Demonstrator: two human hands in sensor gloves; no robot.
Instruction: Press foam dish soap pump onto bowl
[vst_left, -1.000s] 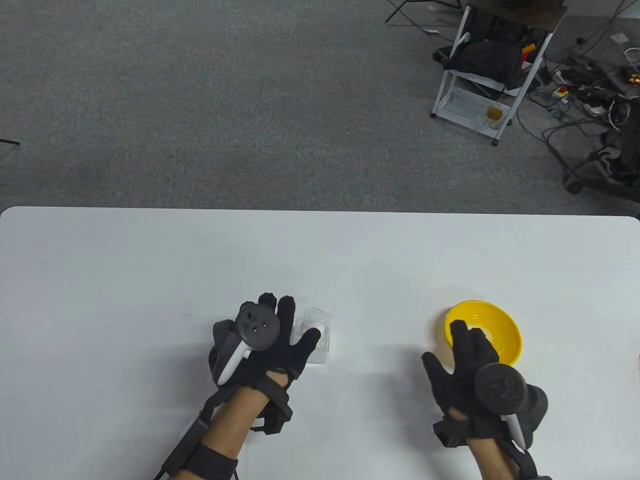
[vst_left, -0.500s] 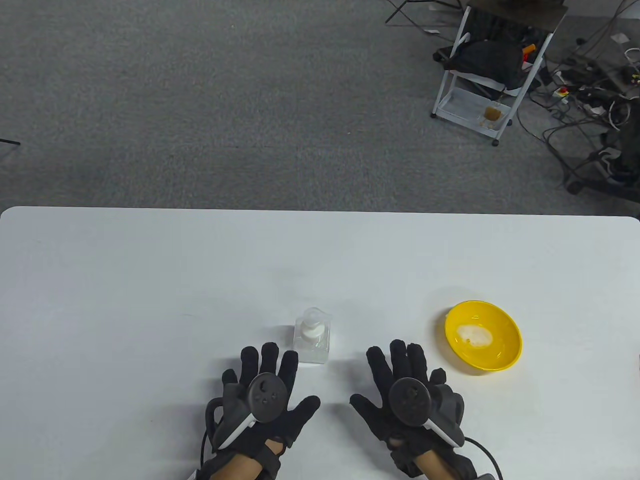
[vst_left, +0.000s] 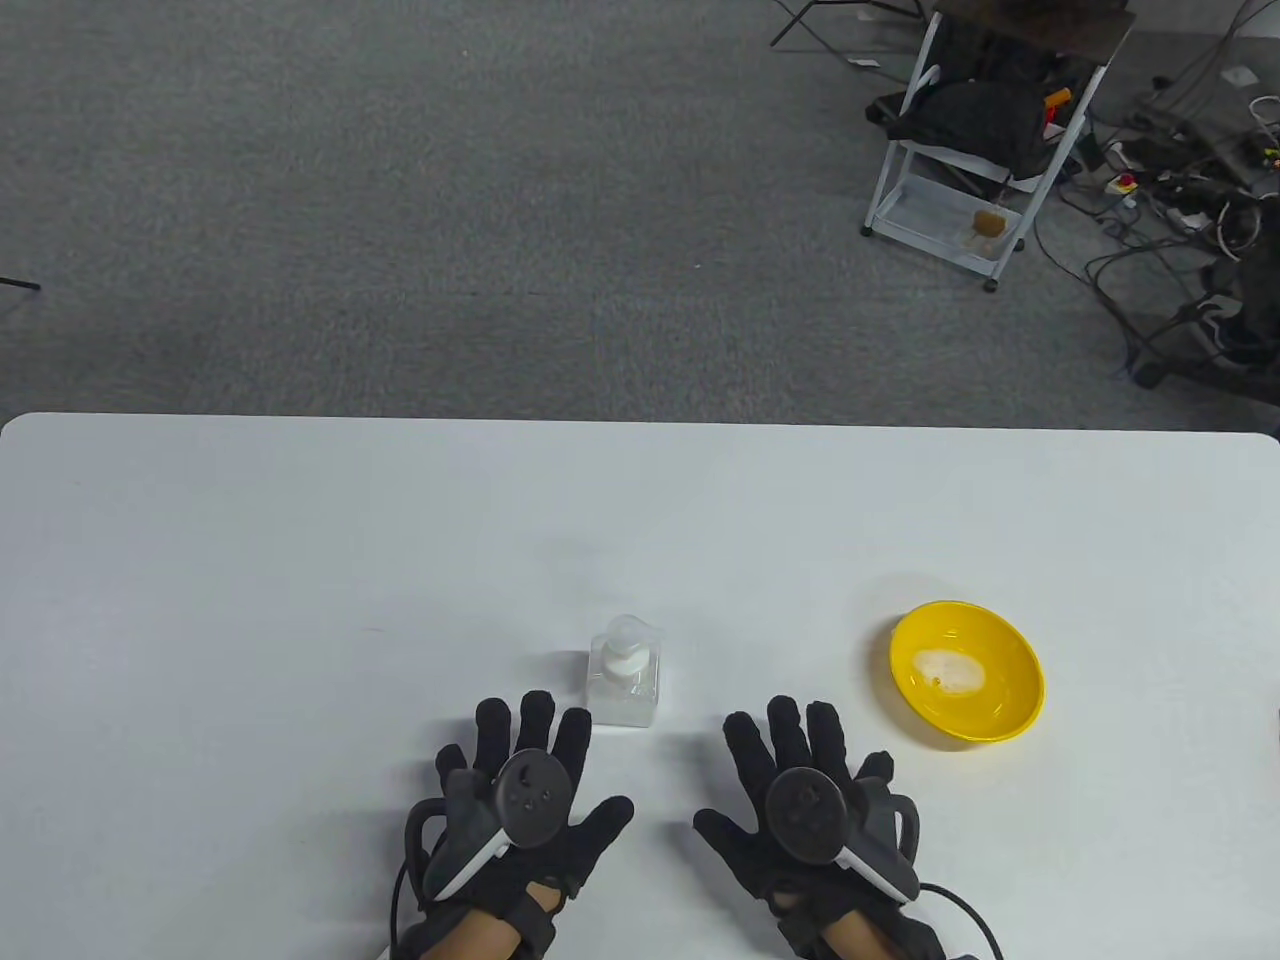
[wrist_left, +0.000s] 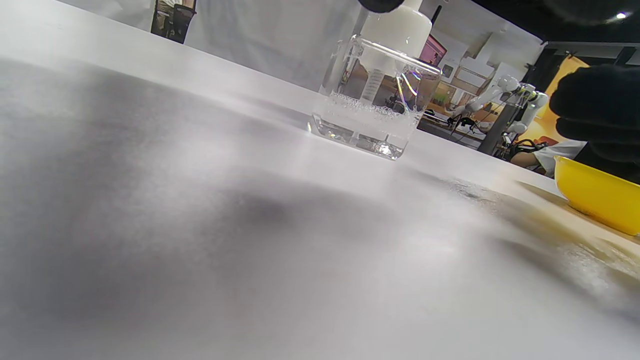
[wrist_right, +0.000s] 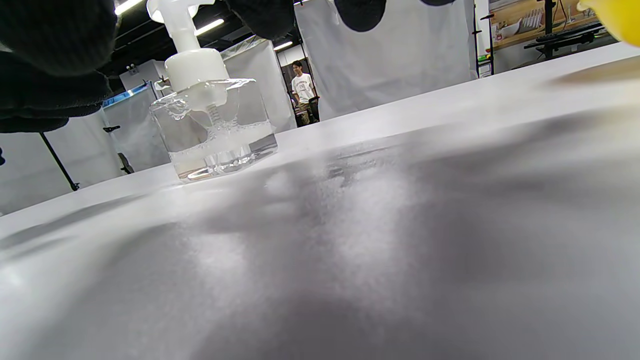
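A clear square foam soap bottle (vst_left: 624, 675) with a white pump stands upright on the white table (vst_left: 300, 560). It also shows in the left wrist view (wrist_left: 375, 107) and the right wrist view (wrist_right: 212, 127). A yellow bowl (vst_left: 1010, 705) with a white foam patch (vst_left: 945, 668) inside sits to the right; its rim shows in the left wrist view (wrist_left: 597, 197). My left hand (vst_left: 530, 775) lies flat and open on the table just below the bottle, apart from it. My right hand (vst_left: 795, 780) lies flat and open between bottle and bowl, holding nothing.
The table's far edge (vst_left: 640, 422) borders grey carpet. A white shelf cart (vst_left: 975, 150) and cables (vst_left: 1180, 200) stand on the floor at the far right, off the table.
The left hand let go of the bottle and the right hand left the bowl; both drew back toward the near edge and lie flat. In the last half second they barely shifted.
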